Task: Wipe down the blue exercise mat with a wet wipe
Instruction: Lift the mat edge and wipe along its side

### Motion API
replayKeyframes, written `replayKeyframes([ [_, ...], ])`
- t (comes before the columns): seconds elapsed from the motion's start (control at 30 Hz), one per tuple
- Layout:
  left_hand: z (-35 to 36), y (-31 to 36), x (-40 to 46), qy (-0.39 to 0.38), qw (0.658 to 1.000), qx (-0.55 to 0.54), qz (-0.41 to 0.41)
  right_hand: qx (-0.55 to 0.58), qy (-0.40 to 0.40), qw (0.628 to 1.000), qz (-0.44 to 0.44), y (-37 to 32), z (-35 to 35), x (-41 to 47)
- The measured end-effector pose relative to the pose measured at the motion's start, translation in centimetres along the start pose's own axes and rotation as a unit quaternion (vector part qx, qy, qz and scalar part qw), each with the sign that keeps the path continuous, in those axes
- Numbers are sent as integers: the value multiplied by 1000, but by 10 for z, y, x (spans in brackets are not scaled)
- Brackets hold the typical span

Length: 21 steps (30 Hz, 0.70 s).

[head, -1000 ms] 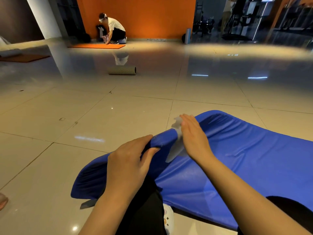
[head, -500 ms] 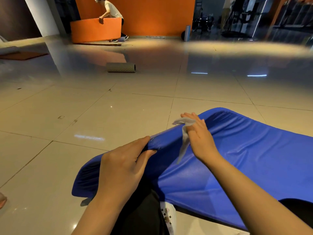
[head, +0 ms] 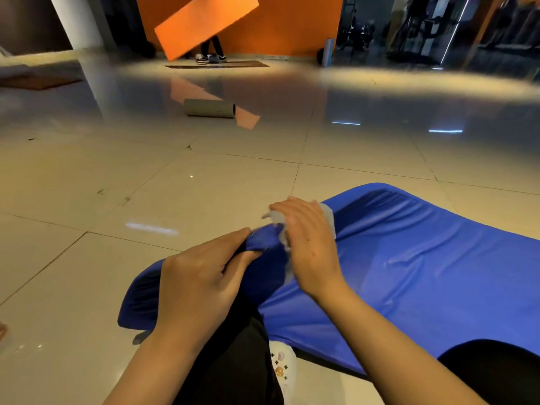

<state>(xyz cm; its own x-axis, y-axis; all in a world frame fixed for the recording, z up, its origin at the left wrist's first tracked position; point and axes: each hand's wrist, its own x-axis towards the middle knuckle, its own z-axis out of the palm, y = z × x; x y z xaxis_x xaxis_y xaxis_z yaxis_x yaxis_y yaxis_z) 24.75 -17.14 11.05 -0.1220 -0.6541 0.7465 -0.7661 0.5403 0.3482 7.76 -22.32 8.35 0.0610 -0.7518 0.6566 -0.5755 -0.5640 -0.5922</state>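
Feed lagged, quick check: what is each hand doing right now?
Left hand: grips the blue mat edge.
Right hand: presses the wet wipe on it.

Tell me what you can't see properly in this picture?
Head view only:
- Wet wipe: mostly hidden under the right hand.
- Blue mat: its right end is cut off by the frame edge.
- Distant person: hidden behind the raised orange mat, only the legs show.
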Motion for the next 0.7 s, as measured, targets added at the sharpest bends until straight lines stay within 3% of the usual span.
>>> replayKeyframes([
  [0.13,-7,-1,-3,-9,1000,-6,-15,-73,-38,994,69,45,-20,10],
  [0.27,-7,-2,-3,-1,1000,-3,-17,-26,-39,987,151,43,-21,8],
  [0.47,-4,1,-2,16,1000,9,22,23,-85,996,3,-26,-12,-5],
  [0.57,-6,3,-4,15,999,21,37,-40,-115,993,-7,3,-22,3],
  [0.7,-9,1,-7,20,999,22,41,-107,-93,990,20,52,-48,6],
])
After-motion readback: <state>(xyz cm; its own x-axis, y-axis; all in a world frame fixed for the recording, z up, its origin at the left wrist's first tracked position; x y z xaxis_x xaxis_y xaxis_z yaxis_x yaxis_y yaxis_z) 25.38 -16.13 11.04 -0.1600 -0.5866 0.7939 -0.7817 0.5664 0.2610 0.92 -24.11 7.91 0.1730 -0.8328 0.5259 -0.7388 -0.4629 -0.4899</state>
